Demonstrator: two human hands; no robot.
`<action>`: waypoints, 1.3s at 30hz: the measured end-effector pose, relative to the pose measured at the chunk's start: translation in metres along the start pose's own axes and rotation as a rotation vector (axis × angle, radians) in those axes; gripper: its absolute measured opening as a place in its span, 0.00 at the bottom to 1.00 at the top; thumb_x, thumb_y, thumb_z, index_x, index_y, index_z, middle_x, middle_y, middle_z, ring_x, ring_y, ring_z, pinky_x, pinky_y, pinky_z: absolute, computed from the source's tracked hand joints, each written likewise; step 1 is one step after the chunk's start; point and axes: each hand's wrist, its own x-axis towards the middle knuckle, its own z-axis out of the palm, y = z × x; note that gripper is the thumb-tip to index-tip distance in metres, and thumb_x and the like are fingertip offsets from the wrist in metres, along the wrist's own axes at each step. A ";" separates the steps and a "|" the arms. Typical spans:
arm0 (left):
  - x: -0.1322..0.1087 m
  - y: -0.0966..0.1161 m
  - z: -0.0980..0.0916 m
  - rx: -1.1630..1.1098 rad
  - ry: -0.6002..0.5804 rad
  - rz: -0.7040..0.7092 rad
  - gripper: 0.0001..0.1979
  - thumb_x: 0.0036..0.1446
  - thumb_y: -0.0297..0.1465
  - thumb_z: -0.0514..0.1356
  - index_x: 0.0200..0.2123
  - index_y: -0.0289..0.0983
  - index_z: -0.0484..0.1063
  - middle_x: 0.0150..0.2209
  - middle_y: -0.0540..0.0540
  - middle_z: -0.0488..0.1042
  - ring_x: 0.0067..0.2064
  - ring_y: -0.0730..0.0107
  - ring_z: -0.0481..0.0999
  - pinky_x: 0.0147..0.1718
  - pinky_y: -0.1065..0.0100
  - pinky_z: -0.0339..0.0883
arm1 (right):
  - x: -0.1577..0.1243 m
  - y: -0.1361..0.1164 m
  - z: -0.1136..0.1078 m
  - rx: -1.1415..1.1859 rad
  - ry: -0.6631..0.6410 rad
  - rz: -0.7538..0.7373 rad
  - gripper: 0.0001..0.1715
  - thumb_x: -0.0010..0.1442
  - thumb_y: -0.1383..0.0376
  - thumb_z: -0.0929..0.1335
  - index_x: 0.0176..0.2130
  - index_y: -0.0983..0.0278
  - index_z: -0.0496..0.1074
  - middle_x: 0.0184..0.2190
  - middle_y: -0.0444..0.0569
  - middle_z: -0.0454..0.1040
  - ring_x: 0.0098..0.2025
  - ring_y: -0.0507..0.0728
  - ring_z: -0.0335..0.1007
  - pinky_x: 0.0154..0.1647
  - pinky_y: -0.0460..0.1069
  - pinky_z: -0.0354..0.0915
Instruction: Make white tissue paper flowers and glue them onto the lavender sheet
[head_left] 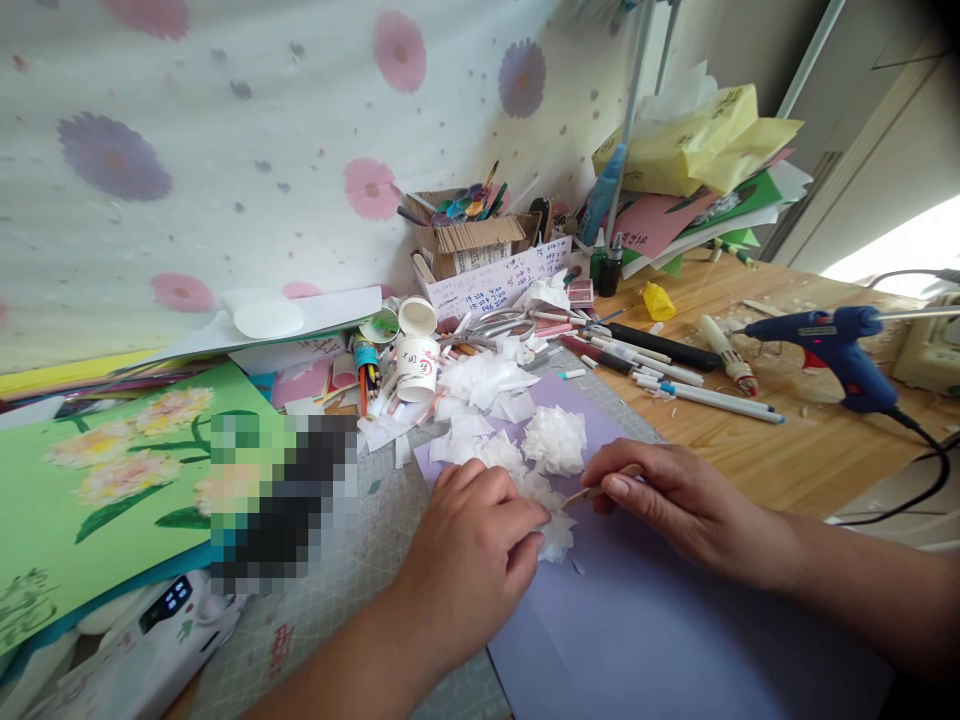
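A large purple sheet [600,620] lies on the cutting mat, with ruffled white paper flowers on its upper part. My right hand [660,495] pinches a thin wooden stick [604,485], its tip at the lowest white flower [555,535]. My left hand [484,545] rests at that flower's left side, fingers bent and close together; what its fingertips hold, if anything, is hidden. A rounder white flower [555,440] sits just above, between the two hands. Loose white paper pieces [487,375] are heaped beyond the sheet's top edge.
At the right, a blue glue gun [832,345] with a black cable stands on the wooden table [772,455]. Markers [720,400] lie near it. Paper cups [417,368] and a cardboard box [469,245] stand behind. A green painted sheet [150,480] is at left.
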 end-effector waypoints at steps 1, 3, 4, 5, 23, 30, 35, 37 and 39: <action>0.000 0.000 0.000 0.001 0.001 0.001 0.08 0.53 0.24 0.59 0.33 0.42 0.76 0.29 0.50 0.69 0.36 0.65 0.65 0.37 0.61 0.57 | 0.000 0.000 0.000 -0.002 0.001 0.000 0.15 0.67 0.59 0.58 0.38 0.65 0.69 0.28 0.49 0.74 0.29 0.52 0.70 0.31 0.45 0.66; 0.000 0.000 0.000 0.002 0.007 0.002 0.08 0.53 0.24 0.59 0.33 0.42 0.76 0.29 0.50 0.69 0.36 0.65 0.65 0.37 0.61 0.57 | 0.001 0.000 -0.001 0.000 0.003 0.001 0.15 0.67 0.60 0.58 0.38 0.65 0.69 0.28 0.49 0.74 0.30 0.53 0.70 0.31 0.45 0.66; -0.001 0.000 0.000 0.002 0.009 0.003 0.08 0.53 0.24 0.59 0.32 0.42 0.76 0.29 0.50 0.69 0.36 0.65 0.65 0.37 0.61 0.57 | 0.001 0.000 -0.001 0.003 0.003 0.000 0.15 0.67 0.60 0.58 0.37 0.65 0.69 0.28 0.49 0.74 0.30 0.53 0.70 0.31 0.45 0.66; -0.001 0.000 0.000 0.002 0.010 0.005 0.07 0.53 0.24 0.59 0.32 0.41 0.76 0.29 0.50 0.69 0.36 0.65 0.65 0.37 0.61 0.57 | 0.001 -0.001 -0.001 0.005 0.001 0.002 0.15 0.67 0.60 0.58 0.37 0.65 0.69 0.28 0.49 0.74 0.30 0.53 0.70 0.31 0.45 0.66; 0.002 -0.004 -0.002 0.034 -0.058 0.023 0.05 0.54 0.27 0.59 0.30 0.40 0.76 0.25 0.49 0.70 0.33 0.65 0.66 0.37 0.60 0.56 | 0.000 -0.003 -0.004 0.032 0.010 -0.014 0.15 0.67 0.61 0.58 0.37 0.65 0.69 0.27 0.49 0.74 0.29 0.52 0.71 0.31 0.44 0.66; 0.001 -0.003 -0.004 0.060 -0.088 0.079 0.08 0.55 0.26 0.56 0.29 0.40 0.76 0.24 0.50 0.68 0.32 0.66 0.65 0.34 0.62 0.55 | 0.001 -0.002 -0.002 0.044 0.025 -0.031 0.13 0.67 0.63 0.59 0.37 0.66 0.68 0.27 0.48 0.74 0.29 0.51 0.70 0.30 0.43 0.65; 0.001 -0.006 -0.008 0.087 -0.152 0.181 0.11 0.56 0.25 0.53 0.32 0.41 0.76 0.24 0.49 0.67 0.31 0.66 0.64 0.34 0.61 0.54 | 0.000 -0.002 -0.001 0.095 0.015 -0.048 0.10 0.65 0.65 0.61 0.40 0.67 0.68 0.29 0.49 0.74 0.31 0.50 0.71 0.33 0.43 0.66; 0.001 -0.008 -0.008 0.091 -0.160 0.198 0.12 0.56 0.25 0.53 0.34 0.42 0.76 0.24 0.49 0.67 0.32 0.65 0.63 0.34 0.61 0.53 | 0.000 -0.003 -0.002 0.106 0.002 -0.052 0.09 0.65 0.66 0.61 0.40 0.68 0.69 0.30 0.49 0.75 0.32 0.50 0.71 0.34 0.43 0.66; 0.000 -0.010 -0.008 0.092 -0.160 0.210 0.13 0.57 0.25 0.52 0.34 0.42 0.75 0.25 0.49 0.67 0.32 0.65 0.63 0.34 0.61 0.53 | 0.000 -0.004 -0.002 0.111 -0.010 -0.066 0.09 0.65 0.67 0.61 0.41 0.68 0.69 0.31 0.50 0.75 0.32 0.50 0.71 0.34 0.42 0.66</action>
